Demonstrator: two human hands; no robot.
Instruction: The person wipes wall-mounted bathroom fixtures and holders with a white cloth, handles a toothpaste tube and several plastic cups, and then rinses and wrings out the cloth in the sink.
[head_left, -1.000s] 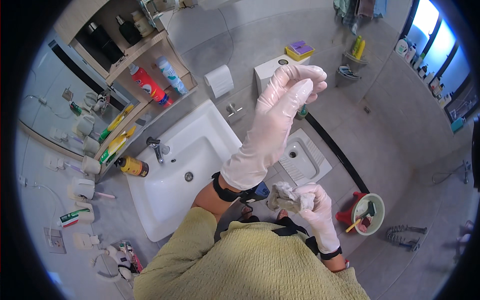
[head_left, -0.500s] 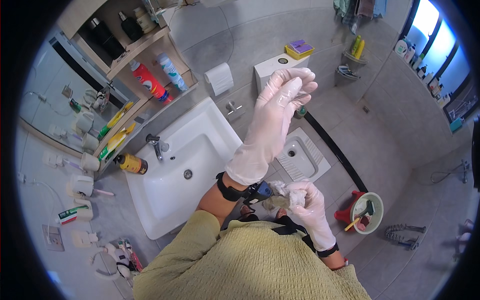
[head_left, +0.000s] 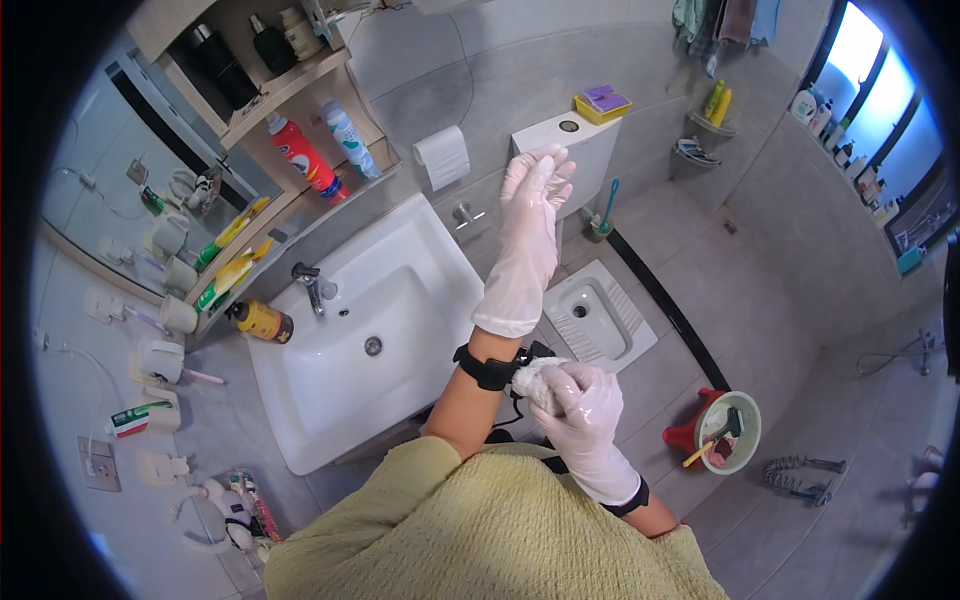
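Observation:
Both hands wear thin, whitish translucent gloves that look wet. My left hand [head_left: 540,185] is raised ahead of me, its arm stretched out in front of the toilet tank. Its fingers are curled in toward the thumb, and whatever may be between them is hidden. Lower down, close to my left forearm, my right hand [head_left: 590,410] is closed around a bunched, wet-looking white cloth [head_left: 540,384]. Part of the cloth sticks out beside the black band on my left wrist. Black bands circle both wrists.
A white washbasin [head_left: 400,290] with a tap [head_left: 312,290] is on the left, below an open shelf [head_left: 290,120] of bottles. A squat toilet [head_left: 600,310] lies ahead, with a toilet brush [head_left: 605,215] beyond. At right stands a pale green basin [head_left: 748,450] holding a brush.
My left hand has drawn slightly left and looks farther off. My right hand has moved left with the cloth, up close to the left wrist. The toilet brush has come into fuller view.

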